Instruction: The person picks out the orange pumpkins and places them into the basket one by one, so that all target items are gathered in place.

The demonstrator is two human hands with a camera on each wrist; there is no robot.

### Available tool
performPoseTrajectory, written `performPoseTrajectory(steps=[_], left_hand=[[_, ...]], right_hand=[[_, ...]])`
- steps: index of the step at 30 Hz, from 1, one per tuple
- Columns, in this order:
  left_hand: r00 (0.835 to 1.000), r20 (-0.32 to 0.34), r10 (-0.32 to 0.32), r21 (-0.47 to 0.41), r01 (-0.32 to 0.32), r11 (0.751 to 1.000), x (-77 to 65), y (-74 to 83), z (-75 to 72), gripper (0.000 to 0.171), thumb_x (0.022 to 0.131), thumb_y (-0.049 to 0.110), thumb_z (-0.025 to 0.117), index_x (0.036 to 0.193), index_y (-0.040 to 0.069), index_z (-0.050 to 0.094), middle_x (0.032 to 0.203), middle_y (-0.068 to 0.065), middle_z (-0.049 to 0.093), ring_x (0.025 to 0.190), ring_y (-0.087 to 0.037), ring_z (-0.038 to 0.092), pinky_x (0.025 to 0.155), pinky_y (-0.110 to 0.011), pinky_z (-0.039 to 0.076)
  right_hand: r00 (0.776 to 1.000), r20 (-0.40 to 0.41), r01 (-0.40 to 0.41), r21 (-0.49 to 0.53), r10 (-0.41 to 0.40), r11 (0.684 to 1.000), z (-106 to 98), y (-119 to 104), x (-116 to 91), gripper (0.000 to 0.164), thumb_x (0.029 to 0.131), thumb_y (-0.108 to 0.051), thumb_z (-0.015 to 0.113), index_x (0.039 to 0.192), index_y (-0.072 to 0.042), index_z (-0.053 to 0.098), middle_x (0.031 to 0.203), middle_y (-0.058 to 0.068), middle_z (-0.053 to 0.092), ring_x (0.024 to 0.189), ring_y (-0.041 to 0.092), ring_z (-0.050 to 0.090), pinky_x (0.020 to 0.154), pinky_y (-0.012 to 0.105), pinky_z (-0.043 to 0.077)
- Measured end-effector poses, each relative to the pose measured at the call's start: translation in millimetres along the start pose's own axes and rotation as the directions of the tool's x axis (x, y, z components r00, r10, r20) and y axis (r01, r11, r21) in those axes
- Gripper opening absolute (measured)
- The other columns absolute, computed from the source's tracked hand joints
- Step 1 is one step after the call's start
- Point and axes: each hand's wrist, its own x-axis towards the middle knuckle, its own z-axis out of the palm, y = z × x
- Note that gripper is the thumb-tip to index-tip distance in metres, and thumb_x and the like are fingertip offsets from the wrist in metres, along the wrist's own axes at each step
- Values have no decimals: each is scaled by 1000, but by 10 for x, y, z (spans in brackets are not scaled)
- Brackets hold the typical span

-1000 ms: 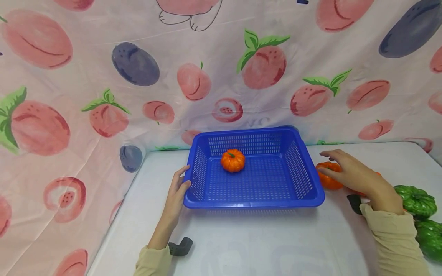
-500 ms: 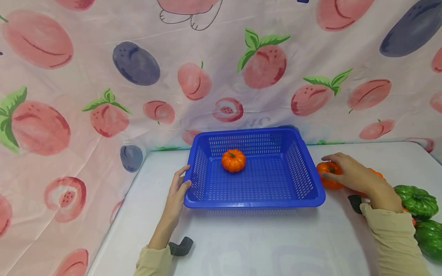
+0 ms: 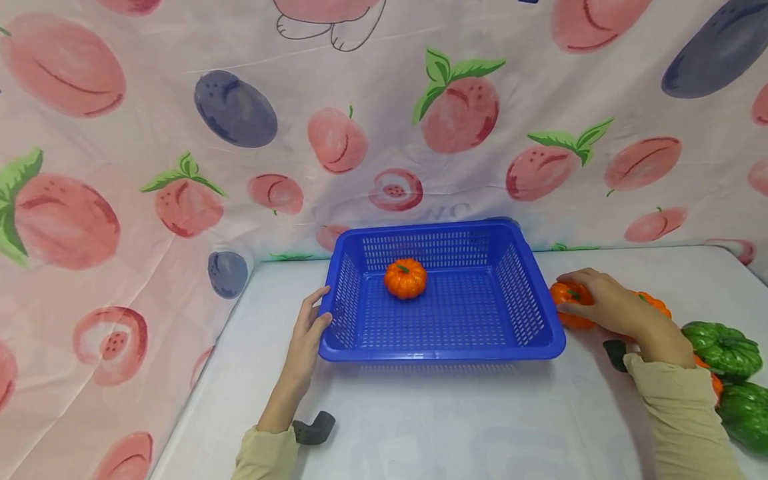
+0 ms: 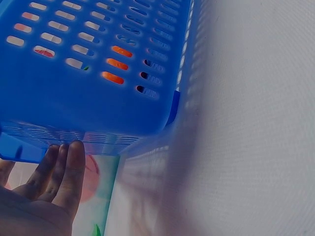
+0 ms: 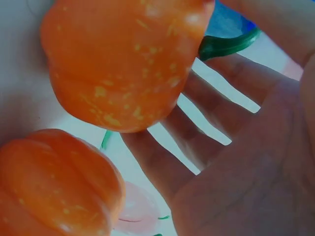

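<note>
My left hand [image 3: 306, 337] is at the left side of a blue plastic basket [image 3: 441, 355]; in the left wrist view its fairly straight fingers [image 4: 74, 162] touch the outer wall. Inside the basket, towards the back left, sits a small ribbed orange pumpkin [image 3: 405, 280] with a green stem. Just outside the right wall, my right hand [image 3: 606, 303] grips another orange pumpkin [image 3: 576, 321], thumb in front and fingers over the back. The right wrist view shows this pumpkin [image 5: 123, 64] with yellow flecks, its curved green stem pointing towards the palm.
Partly behind my right forearm lie more orange pumpkins [image 3: 654, 305]. Two green ribbed pumpkins [image 3: 723, 350] stand at the table's right side. Fruit-printed cloth [image 3: 384, 133] hangs behind the white table [image 3: 420, 420]. A dark piece [image 3: 315, 429] sticks out by my left wrist.
My right hand has come down around the orange pumpkin beside the basket, and its fingers and thumb have drawn in on it. My left hand and the basket keep their places.
</note>
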Motion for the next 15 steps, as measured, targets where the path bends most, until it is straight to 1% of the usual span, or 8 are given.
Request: performPoseTrajectory(steps=[7,15], left_hand=[[1000,2,2,-6,-2,1000,5,0,-1,48,104,18,40,150,26,37,140,-19,49,121,-34,53,95,-36,44],[1000,-1,-2,-2,2,1000,6,1,1,48,103,18,40,150,27,37,142,-19,48,122,-34,53,95,-36,43]], right_hand=[[1000,4,-9,8,9,1000,11,-3,-12,62,93,-30,68,137,7,47,137,35,43,122,51,41,100,70,32],[1000,-25,-13,14,13,1000,9,-8,14,63,91,-30,71,135,8,49,133,35,49,122,51,45,102,67,32]])
